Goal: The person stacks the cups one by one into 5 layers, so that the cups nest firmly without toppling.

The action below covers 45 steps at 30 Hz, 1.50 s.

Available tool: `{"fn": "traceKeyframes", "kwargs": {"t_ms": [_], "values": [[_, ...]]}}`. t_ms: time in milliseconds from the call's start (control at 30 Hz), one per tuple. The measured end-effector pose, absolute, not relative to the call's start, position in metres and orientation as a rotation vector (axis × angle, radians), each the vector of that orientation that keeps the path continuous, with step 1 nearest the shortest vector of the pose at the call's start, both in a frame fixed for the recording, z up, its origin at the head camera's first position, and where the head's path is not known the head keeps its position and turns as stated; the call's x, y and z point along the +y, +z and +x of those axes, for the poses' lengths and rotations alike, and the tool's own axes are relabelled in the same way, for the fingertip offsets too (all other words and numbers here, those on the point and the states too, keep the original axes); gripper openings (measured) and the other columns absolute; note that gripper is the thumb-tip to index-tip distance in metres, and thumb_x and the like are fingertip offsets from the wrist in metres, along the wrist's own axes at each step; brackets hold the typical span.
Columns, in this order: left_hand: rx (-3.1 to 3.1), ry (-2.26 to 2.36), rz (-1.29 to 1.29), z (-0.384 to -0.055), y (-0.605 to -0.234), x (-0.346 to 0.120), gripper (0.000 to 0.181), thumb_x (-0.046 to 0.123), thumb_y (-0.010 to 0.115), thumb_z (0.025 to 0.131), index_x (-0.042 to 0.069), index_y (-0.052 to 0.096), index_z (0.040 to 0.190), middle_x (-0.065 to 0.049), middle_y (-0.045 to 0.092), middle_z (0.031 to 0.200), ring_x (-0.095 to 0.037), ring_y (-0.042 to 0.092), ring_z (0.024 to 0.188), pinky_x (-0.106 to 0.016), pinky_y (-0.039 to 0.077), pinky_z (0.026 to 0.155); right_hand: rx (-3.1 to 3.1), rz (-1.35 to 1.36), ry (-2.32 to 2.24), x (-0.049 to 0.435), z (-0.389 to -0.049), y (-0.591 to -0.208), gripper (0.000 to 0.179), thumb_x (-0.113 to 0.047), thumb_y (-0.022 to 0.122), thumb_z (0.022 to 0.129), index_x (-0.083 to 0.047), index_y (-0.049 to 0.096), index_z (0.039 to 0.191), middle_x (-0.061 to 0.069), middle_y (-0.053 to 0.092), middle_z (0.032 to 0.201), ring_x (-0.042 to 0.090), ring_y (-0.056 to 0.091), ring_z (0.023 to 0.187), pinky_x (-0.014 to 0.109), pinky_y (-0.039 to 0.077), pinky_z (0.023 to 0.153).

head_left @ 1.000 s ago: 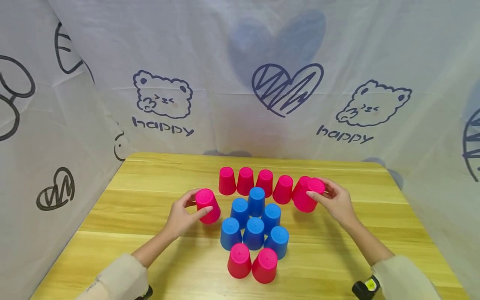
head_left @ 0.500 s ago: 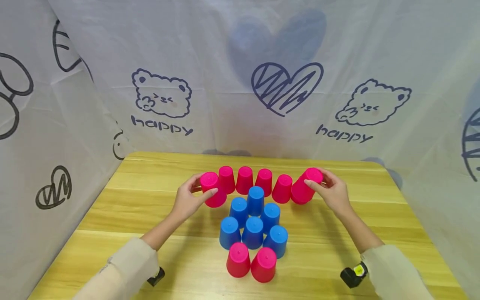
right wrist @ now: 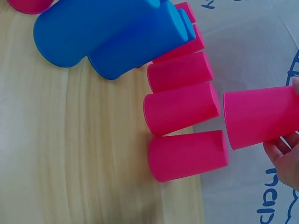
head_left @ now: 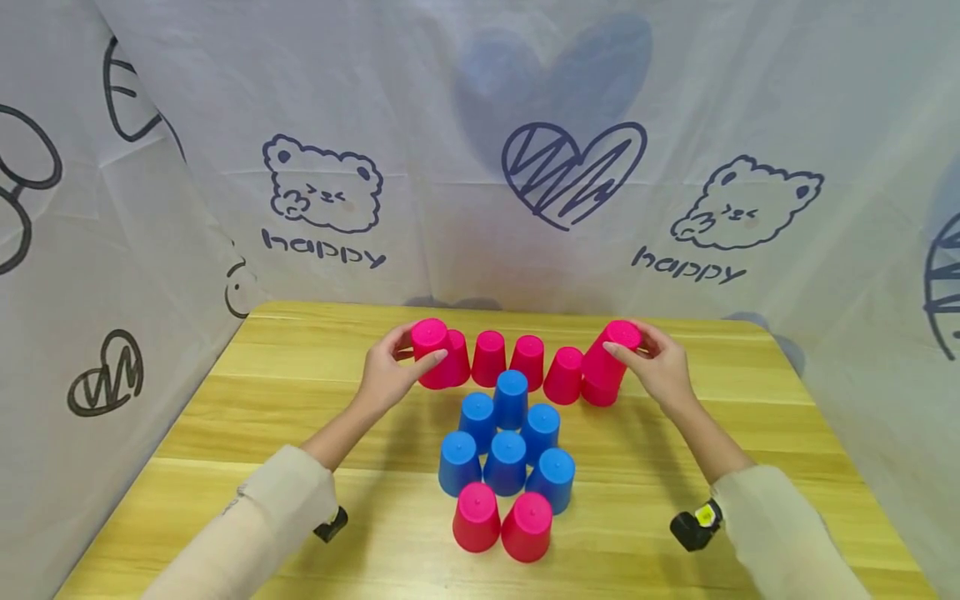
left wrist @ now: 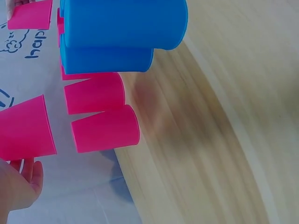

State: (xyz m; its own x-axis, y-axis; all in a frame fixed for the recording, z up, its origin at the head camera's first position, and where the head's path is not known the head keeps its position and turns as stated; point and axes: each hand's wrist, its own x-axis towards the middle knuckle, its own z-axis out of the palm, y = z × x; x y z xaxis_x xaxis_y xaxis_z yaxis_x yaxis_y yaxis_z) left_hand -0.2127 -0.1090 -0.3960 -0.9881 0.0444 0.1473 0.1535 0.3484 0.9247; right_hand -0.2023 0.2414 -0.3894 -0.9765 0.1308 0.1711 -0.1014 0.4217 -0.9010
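My left hand (head_left: 388,371) grips an upside-down pink cup (head_left: 429,354) by its side, thumb in front. This cup overlaps the leftmost cup (head_left: 459,360) of a back row of pink cups; in the left wrist view the held cup (left wrist: 23,129) is raised off the table, apart from the row. My right hand (head_left: 663,367) grips another upside-down pink cup (head_left: 613,354), which hides the upper part of the row's rightmost cup (head_left: 600,394). In the right wrist view, the held cup (right wrist: 261,116) hangs just above that end cup (right wrist: 189,156), its rim near the base.
Several blue cups (head_left: 506,462) stand upside down in a triangle before the pink row. Two pink cups (head_left: 477,517) stand side by side at the front. The wooden table (head_left: 247,400) meets a white curtain (head_left: 450,250) with drawings at its back edge.
Both hands have moved away from me and up with their pink cups. The left cup has come to the row's left end, the right one over its right end. Standing cups stay put.
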Motion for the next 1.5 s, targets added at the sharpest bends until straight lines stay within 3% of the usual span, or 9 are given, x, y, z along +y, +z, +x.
{"fn": "traceKeyframes", "kwargs": {"t_ms": [233,533,900,1500], "values": [[-2.521,-1.684,-0.217,-0.223,-0.389,-0.101,0.053,0.026,0.071,0.082,0.009,0.05,0.128,-0.013,0.058,0.123,-0.029,0.054,0.113,-0.043,0.048,0.095,-2.466,-0.014,1.575,0.242,-0.211,-0.387,0.054,-0.027,0.067,0.085,-0.001,0.05,0.13,0.02,0.058,0.121,-0.002,0.052,0.092,0.004,0.046,0.076],[-2.534,-1.711,-0.166,-0.233,-0.387,-0.09,0.055,0.025,0.069,0.083,0.009,0.048,0.13,-0.013,0.057,0.124,-0.028,0.054,0.113,-0.041,0.049,0.095,-2.445,-0.035,1.59,0.24,-0.22,-0.388,0.052,-0.024,0.069,0.084,0.0,0.053,0.127,0.021,0.059,0.117,-0.006,0.053,0.086,0.005,0.047,0.074],[-2.519,-1.717,-0.138,-0.252,-0.394,-0.079,0.057,0.026,0.068,0.084,0.009,0.045,0.133,-0.014,0.054,0.127,-0.029,0.051,0.116,-0.042,0.049,0.095,-2.509,-0.129,1.579,0.234,-0.232,-0.392,0.056,-0.031,0.067,0.084,-0.002,0.05,0.13,0.019,0.058,0.121,0.026,0.055,0.107,0.007,0.045,0.075],[-2.525,-1.685,-0.189,-0.266,-0.4,-0.058,0.055,0.024,0.068,0.084,0.006,0.045,0.132,-0.014,0.056,0.125,-0.029,0.053,0.114,-0.042,0.051,0.091,-2.51,-0.18,1.577,0.234,-0.241,-0.394,0.054,-0.027,0.067,0.085,-0.001,0.05,0.13,0.021,0.057,0.122,0.027,0.053,0.105,0.005,0.043,0.068]]}}
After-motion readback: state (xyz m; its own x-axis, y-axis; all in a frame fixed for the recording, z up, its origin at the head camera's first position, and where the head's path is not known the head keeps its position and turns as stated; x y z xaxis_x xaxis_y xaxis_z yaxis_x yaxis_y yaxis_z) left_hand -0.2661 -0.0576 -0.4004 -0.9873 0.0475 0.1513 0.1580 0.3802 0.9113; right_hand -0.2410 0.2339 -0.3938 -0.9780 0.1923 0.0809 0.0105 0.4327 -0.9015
